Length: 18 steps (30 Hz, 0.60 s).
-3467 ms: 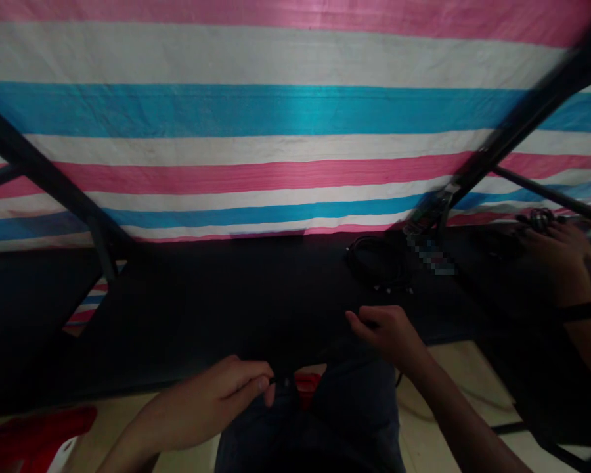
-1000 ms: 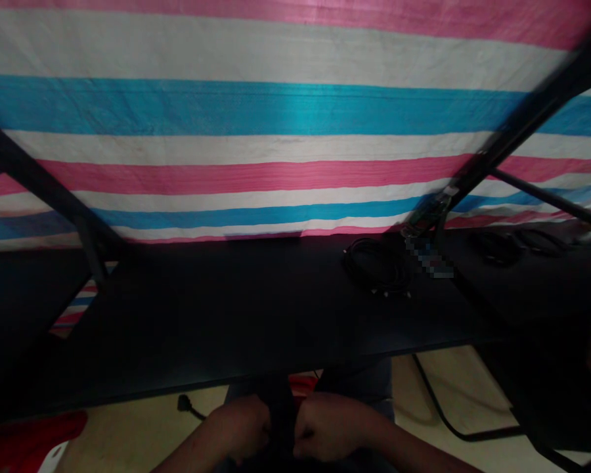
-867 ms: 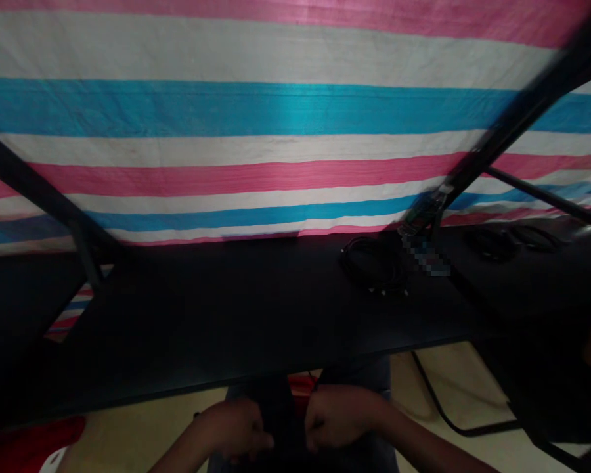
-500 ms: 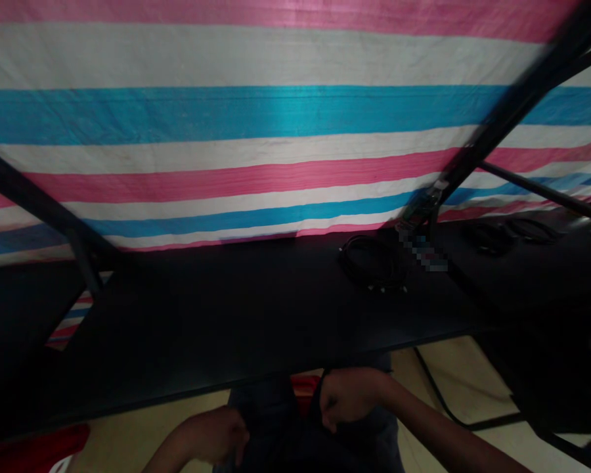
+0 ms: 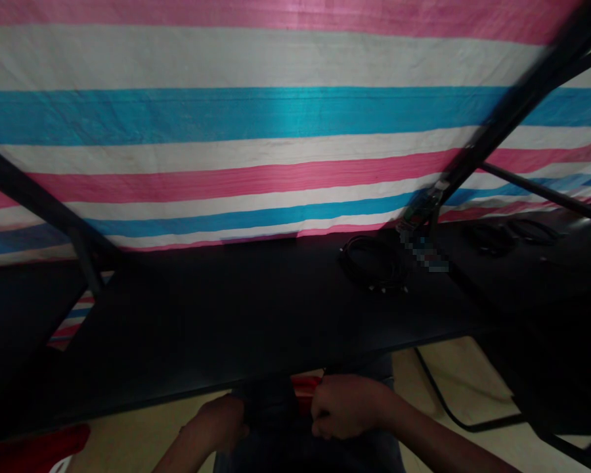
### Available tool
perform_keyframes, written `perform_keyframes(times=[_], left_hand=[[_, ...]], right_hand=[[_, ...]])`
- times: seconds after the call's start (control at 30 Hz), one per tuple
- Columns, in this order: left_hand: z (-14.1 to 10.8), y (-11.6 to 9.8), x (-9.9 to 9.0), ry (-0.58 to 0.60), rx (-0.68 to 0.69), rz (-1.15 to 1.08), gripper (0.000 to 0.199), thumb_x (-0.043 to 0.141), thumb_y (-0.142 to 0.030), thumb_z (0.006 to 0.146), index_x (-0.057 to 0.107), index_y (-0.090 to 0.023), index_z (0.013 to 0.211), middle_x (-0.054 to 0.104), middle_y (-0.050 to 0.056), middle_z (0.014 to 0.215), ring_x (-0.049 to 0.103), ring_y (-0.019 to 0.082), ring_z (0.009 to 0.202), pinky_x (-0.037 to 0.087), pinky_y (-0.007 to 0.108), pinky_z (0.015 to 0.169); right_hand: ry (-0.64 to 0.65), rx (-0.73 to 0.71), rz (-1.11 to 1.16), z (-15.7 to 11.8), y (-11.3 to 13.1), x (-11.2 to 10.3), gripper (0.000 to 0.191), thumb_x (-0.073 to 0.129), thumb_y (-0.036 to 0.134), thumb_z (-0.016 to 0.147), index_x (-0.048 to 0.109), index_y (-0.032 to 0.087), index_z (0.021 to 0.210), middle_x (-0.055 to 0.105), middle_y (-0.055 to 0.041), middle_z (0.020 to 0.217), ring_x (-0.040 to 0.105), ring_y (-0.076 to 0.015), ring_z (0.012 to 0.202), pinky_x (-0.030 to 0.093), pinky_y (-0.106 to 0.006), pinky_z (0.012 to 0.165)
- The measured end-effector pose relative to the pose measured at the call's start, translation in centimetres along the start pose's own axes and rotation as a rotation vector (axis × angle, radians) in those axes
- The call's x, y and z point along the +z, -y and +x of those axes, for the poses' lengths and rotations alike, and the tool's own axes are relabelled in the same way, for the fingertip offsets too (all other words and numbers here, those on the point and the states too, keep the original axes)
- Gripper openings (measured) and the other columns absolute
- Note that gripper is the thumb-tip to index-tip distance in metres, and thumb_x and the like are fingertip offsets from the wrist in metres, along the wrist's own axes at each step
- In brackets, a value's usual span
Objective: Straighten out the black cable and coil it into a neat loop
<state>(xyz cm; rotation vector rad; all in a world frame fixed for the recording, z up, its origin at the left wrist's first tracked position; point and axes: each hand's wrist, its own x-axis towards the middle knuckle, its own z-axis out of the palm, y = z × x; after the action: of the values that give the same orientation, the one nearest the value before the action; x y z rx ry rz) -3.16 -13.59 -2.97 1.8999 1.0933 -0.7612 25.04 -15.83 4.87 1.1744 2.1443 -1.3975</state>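
Both hands are over my lap, below the front edge of the black table (image 5: 217,309). My left hand (image 5: 221,424) hangs by the dark trousers (image 5: 270,414) on the left thigh, its fingers curled downward and dim. Over the right thigh, my right hand (image 5: 347,406) is closed in a loose fist, and no object shows in it. Neither one touches the tabletop. A coiled black cable (image 5: 372,263) with light-coloured tips lies on the right part of the table, well away from both hands.
A clear bottle (image 5: 423,203) stands behind the coil, beside a slanted black frame bar (image 5: 507,121). More dark coiled cables (image 5: 490,238) lie farther right. Striped sheeting (image 5: 276,112) hangs behind the table. Red cloth (image 5: 39,450) shows at lower left.
My left hand has shifted slightly up and right. The right hand has come slightly down and left, with its fingers turned more inward. The cables and bottle stay where they were.
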Motion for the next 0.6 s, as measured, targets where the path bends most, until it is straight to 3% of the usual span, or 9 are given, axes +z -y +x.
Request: perform_keyframes(times=[0.2,0.4,0.6], left_hand=[[-3.1,1.8,-1.8,0.112,-0.085,-0.193,0.043,0.044,-0.043,0.089,0.056,-0.019,0.055,0.047,0.001,0.051,0.043,0.014,0.047,0.036,0.027,0.051],[-6.9,1.3,-3.8,0.129,0.028,-0.317,0.048,0.044,-0.051,0.090,0.058,-0.018,0.057,0.045,-0.001,0.056,0.041,0.013,0.051,0.031,0.027,0.054],[-8.5,2.4,-4.8,0.096,-0.008,-0.319,0.054,0.042,-0.059,0.091,0.059,-0.018,0.060,0.047,0.000,0.058,0.041,0.013,0.054,0.032,0.027,0.057]], right_hand=[[0.023,0.060,0.184,-1.0,-1.8,-0.5,0.023,0.060,0.024,0.088,0.077,0.017,0.075,0.067,-0.0003,0.066,0.055,-0.0127,0.058,0.036,-0.024,0.054],[0.054,0.147,0.221,-1.0,-3.6,0.4,0.026,0.060,0.026,0.089,0.075,0.016,0.071,0.058,0.0014,0.060,0.048,-0.0119,0.053,0.034,-0.025,0.052],[0.065,0.166,0.230,-1.4,-4.9,0.2,0.033,0.055,0.030,0.092,0.069,0.016,0.066,0.053,0.0021,0.058,0.045,-0.0111,0.052,0.031,-0.026,0.050]])
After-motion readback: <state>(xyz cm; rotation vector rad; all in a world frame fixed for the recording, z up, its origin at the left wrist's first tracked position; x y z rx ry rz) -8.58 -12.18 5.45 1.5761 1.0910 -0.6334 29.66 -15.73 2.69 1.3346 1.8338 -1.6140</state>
